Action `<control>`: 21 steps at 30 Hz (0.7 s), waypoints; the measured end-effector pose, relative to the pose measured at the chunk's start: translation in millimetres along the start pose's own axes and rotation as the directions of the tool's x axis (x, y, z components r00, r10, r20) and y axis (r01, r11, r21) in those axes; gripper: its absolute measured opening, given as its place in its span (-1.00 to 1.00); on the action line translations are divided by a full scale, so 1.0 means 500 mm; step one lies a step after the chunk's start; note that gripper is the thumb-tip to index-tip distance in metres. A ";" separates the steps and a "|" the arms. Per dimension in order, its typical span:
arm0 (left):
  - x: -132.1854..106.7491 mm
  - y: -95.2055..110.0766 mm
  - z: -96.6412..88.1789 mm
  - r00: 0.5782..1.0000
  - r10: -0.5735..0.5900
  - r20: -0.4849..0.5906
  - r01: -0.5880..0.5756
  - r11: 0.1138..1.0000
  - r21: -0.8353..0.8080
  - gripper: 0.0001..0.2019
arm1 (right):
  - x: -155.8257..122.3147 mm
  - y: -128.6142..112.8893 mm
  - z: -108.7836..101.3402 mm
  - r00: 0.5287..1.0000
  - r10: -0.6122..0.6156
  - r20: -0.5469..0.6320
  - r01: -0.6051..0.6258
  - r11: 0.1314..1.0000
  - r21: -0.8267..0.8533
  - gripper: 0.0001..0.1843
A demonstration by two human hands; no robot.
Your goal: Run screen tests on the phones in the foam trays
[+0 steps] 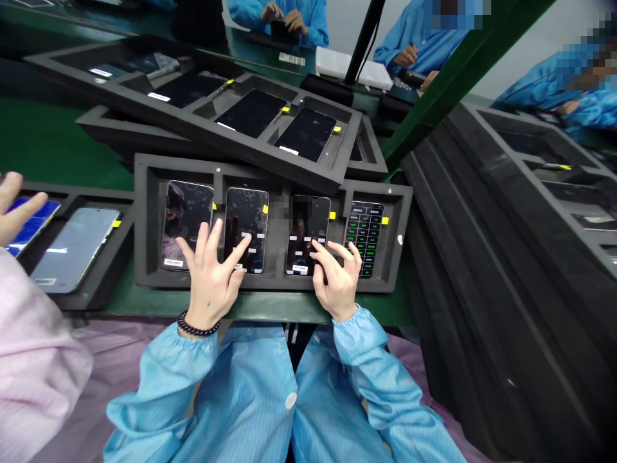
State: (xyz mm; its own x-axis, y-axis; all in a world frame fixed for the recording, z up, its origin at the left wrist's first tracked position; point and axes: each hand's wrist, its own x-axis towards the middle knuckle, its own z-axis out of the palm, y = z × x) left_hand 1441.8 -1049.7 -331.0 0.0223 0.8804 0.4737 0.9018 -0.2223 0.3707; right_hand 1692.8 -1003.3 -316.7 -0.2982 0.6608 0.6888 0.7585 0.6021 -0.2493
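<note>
At my far left, around 9 o'clock, a co-worker's hand (22, 206) hovers by a side tray (108, 270) with a pale phone (77, 247) in it. That tray sits right against the left end of my foam tray (144, 238), so there's little sideways room there.

In my tray the first phone (187, 202) lies at 11 o'clock from my left hand (212, 283), whose little finger is over its screen. The second phone (245, 209) is at 1 o'clock from that hand, my index fingertip at its screen; I can't tell how firmly it touches. My hands are apart, fingers spread, neither one gripping anything.

The third phone (313, 215) lies at 10 to 11 o'clock from my right hand (337, 283), the nearer one, with that index fingertip at the screen. The fourth phone (371, 238), showing a green-lettered grid, is at 1 o'clock. All four point their long axes roughly 12 to 6, each walled in its own slot.

Beyond, at 12, an upper tray (212, 138) crowds the far rim. At 3 o'clock, a tray stack (443, 270) rises just beside the right end. A strip of green table (289, 307) shows at 6.
</note>
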 end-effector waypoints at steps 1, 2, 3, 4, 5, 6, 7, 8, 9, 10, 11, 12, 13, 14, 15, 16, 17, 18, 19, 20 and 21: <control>0.000 0.001 -0.001 1.000 0.000 0.000 0.000 1.000 0.005 -0.48 | 0.000 -0.001 0.001 1.000 -0.004 0.004 0.004 1.000 0.003 -0.81; 0.001 0.002 -0.001 1.000 -0.001 -0.003 0.001 1.000 0.009 -0.48 | 0.001 -0.002 0.002 1.000 -0.008 0.009 0.008 1.000 0.006 -0.81; 0.001 0.003 -0.002 1.000 -0.004 -0.006 0.004 1.000 0.011 -0.48 | 0.001 -0.003 0.004 1.000 -0.012 0.013 0.012 1.000 0.009 -0.81; 0.002 0.003 -0.003 1.000 -0.006 -0.009 0.007 1.000 0.011 -0.48 | 0.002 -0.003 0.005 1.000 -0.016 0.017 0.015 1.000 0.012 -0.81; 0.002 0.003 -0.004 1.000 -0.008 -0.014 0.008 1.000 0.010 -0.48 | 0.002 -0.004 0.006 1.000 -0.019 0.021 0.018 1.000 0.015 -0.80; 0.002 0.003 -0.005 1.000 -0.009 -0.019 0.009 1.000 0.008 -0.49 | 0.003 -0.005 0.007 0.999 -0.021 0.024 0.020 1.000 0.018 -0.80; 0.003 0.003 -0.006 1.000 -0.009 -0.024 0.009 1.000 0.006 -0.49 | 0.004 -0.006 0.008 0.999 -0.023 0.026 0.022 1.000 0.021 -0.80; 0.003 0.003 -0.007 1.000 -0.009 -0.025 0.009 1.000 0.006 -0.49 | 0.005 -0.007 0.009 0.999 -0.025 0.027 0.024 0.999 0.024 -0.80; 0.003 0.003 -0.007 1.000 -0.009 -0.025 0.009 1.000 0.008 -0.49 | 0.006 -0.009 0.010 0.999 -0.029 0.028 0.028 0.999 0.028 -0.80; 0.003 0.002 -0.007 1.000 -0.009 -0.024 0.009 1.000 0.010 -0.49 | 0.007 -0.010 0.010 0.999 -0.033 0.030 0.032 0.999 0.031 -0.80; 0.003 0.002 -0.007 1.000 -0.009 -0.022 0.009 1.000 0.013 -0.49 | 0.009 -0.012 0.011 0.999 -0.039 0.033 0.038 0.999 0.035 -0.80; 0.002 0.002 -0.007 1.000 -0.009 -0.020 0.009 1.000 0.015 -0.49 | 0.011 -0.014 0.012 0.998 -0.044 0.039 0.043 0.998 0.038 -0.80; 0.002 0.002 -0.006 1.000 -0.008 -0.020 0.008 1.000 0.017 -0.49 | 0.013 -0.016 0.013 0.998 -0.050 0.046 0.048 0.998 0.042 -0.80; 0.002 0.002 -0.005 1.000 -0.009 -0.022 0.009 1.000 0.017 -0.49 | 0.015 -0.018 0.015 0.997 -0.056 0.056 0.054 0.997 0.047 -0.80; 0.002 0.001 -0.004 1.000 -0.011 -0.024 0.012 1.000 0.015 -0.49 | 0.018 -0.020 0.017 0.996 -0.065 0.067 0.061 0.997 0.052 -0.80; 0.002 0.000 -0.003 1.000 -0.016 -0.021 0.017 1.000 0.014 -0.49 | 0.020 -0.022 0.018 0.994 -0.075 0.080 0.070 0.996 0.057 -0.79; 0.002 -0.001 -0.002 1.000 -0.022 -0.014 0.023 1.000 0.014 -0.49 | 0.023 -0.024 0.020 0.992 -0.085 0.096 0.079 0.995 0.061 -0.79; 0.002 -0.002 -0.001 1.000 -0.028 -0.004 0.028 0.999 0.016 -0.49 | 0.026 -0.025 0.022 0.989 -0.093 0.114 0.087 0.994 0.062 -0.79; 0.001 -0.003 0.000 0.999 -0.033 0.010 0.033 0.999 0.020 -0.50 | 0.028 -0.026 0.023 0.986 -0.100 0.133 0.093 0.994 0.062 -0.79; 0.001 -0.004 0.000 0.999 -0.036 0.022 0.036 0.999 0.025 -0.50 | 0.029 -0.026 0.024 0.983 -0.104 0.149 0.096 0.994 0.061 -0.79; 0.001 -0.004 0.000 0.999 -0.037 0.029 0.036 0.999 0.027 -0.51 | 0.030 -0.026 0.024 0.982 -0.104 0.155 0.096 0.994 0.060 -0.79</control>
State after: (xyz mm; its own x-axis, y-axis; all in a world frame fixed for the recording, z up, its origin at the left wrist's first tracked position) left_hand 1439.7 -1049.1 -331.5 0.0016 0.8998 0.4362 0.9131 -0.1792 0.3662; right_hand 1671.6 -995.9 -311.0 -0.4621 0.6560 0.5968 0.6903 0.6886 -0.2224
